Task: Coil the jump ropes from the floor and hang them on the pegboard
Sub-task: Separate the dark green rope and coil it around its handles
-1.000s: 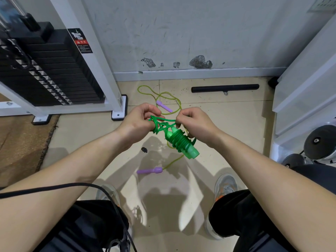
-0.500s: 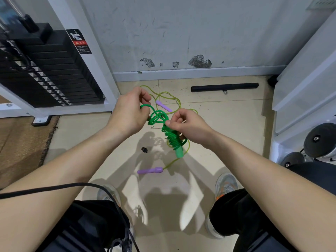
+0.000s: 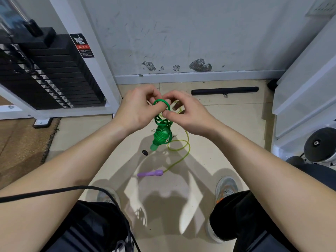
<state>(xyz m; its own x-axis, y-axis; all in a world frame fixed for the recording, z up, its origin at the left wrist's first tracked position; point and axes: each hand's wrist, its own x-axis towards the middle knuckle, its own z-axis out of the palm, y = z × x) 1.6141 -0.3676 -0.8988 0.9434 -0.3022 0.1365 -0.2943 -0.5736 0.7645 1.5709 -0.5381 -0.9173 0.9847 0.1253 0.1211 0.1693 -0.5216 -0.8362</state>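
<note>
A green jump rope [image 3: 161, 132] hangs in the air between my hands, its cord wound tightly round its green handles, which point down. My left hand [image 3: 135, 110] and my right hand [image 3: 183, 111] both pinch a loop of the green cord at the top of the bundle. On the tiled floor below lies a second rope, a yellow-green cord [image 3: 179, 144] with a purple handle [image 3: 150, 173] near my feet. Its other handle is hidden behind my hands. No pegboard is in view.
A black weight stack in a white frame [image 3: 54, 75] stands at the left. A black bar [image 3: 224, 90] lies by the wall. White shelving [image 3: 305, 84] and dumbbells [image 3: 320, 148] are at the right. A brown mat [image 3: 21, 142] lies at the left.
Both hands have risen and come close together at the top of the green bundle. The bundle now hangs straight down instead of slanting to the right.
</note>
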